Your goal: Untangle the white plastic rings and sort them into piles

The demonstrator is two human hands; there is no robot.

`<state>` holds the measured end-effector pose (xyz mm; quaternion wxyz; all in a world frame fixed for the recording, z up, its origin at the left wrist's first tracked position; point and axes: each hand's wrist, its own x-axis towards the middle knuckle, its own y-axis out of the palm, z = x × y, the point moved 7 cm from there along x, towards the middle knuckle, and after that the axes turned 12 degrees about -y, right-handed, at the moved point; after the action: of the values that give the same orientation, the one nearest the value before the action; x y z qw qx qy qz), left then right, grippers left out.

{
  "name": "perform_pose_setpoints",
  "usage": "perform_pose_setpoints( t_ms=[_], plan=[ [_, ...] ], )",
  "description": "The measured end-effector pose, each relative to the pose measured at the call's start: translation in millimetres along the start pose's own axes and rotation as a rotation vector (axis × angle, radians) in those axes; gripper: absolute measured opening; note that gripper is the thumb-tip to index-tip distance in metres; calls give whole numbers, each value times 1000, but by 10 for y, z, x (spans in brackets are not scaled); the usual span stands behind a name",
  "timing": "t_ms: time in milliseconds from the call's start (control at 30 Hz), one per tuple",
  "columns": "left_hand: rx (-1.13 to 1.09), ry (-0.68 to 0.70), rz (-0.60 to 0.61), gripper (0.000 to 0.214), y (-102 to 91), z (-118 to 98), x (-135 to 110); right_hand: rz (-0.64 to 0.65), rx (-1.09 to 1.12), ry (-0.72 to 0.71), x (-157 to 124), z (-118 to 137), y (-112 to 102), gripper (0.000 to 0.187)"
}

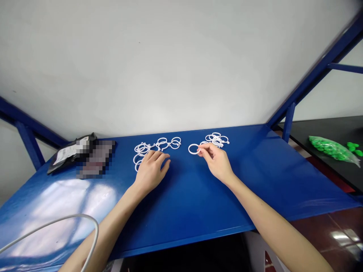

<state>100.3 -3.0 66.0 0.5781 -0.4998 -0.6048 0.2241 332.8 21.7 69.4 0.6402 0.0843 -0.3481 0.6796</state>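
Between the thumb and fingertips of my right hand (pixel 217 161) is a thin white plastic ring (pixel 194 153), its loop pointing left, just above the blue table. Right behind that hand lies a small pile of similar white rings (pixel 217 143) with little knobs on them. My left hand (pixel 153 167) hovers low, palm down, with its thumb apart from loosely bent fingers and nothing seen in its grasp. It partly covers a wider spread of white rings (pixel 169 144), several overlapping. Whether its fingertips touch any of them cannot be made out.
The blue table (pixel 193 200) meets a pale wall (pixel 176 75) at the back. At left lie a black plastic parcel (pixel 68 152) and a blurred-out dark item (pixel 98 160). A white cable (pixel 70 216) crosses my left forearm. Green pieces in a clear bag (pixel 331 149) lie at far right.
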Motion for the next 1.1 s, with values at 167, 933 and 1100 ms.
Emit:
perform_pose_setpoints(
  t_ms=[167,933,1100],
  plan=[
    [192,17,45,27,229,-52,268,0,-389,-132,132,-235,-181,24],
    [-1141,-542,400,24,289,-216,-109,355,148,129,-238,21,530,23],
    [-1212,-546,450,23,311,-317,-151,271,342,296,-354,-33,654,25]
  ],
)
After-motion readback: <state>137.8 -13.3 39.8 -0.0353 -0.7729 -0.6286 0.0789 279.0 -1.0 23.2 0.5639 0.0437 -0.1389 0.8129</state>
